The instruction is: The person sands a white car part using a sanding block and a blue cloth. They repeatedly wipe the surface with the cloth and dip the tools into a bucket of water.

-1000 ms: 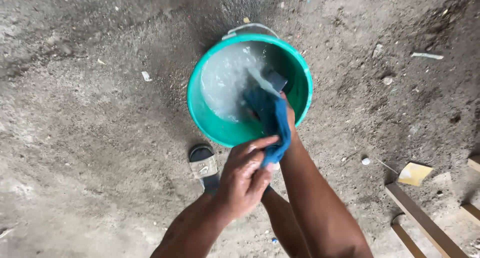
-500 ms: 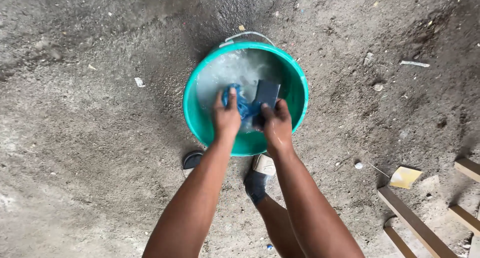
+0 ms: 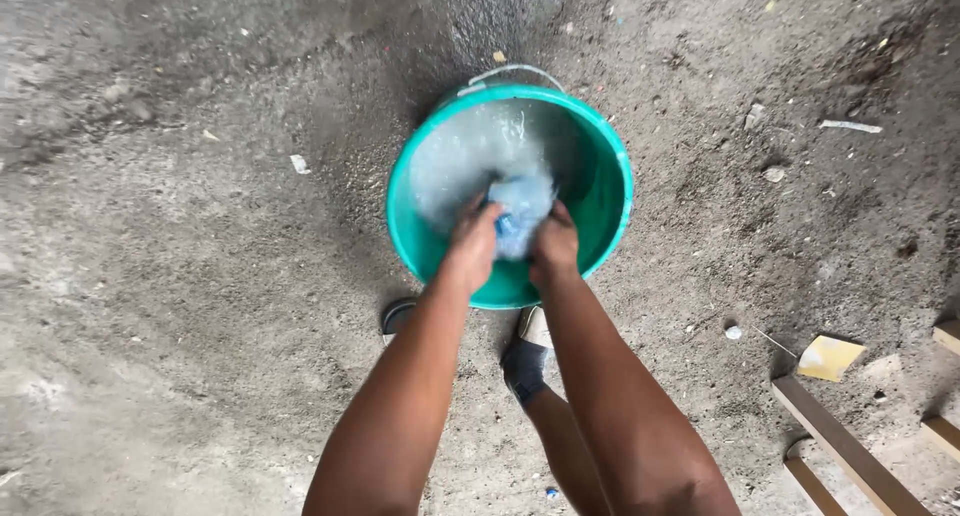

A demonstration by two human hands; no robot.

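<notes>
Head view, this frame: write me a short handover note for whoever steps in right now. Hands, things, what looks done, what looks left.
Left hand: closed on the blue cloth, inside the green bucket.
Right hand: closed on the same cloth from the other side; the two hands press it between them.
Cloth: bunched, wet, coated in suds, held low over the foamy water.
Bucket: upright on the dirt floor, its wire handle folded down at the far rim.
Done: cloth soaked and lathered.
Left: it is not wrung out and not out of the bucket.
</notes>
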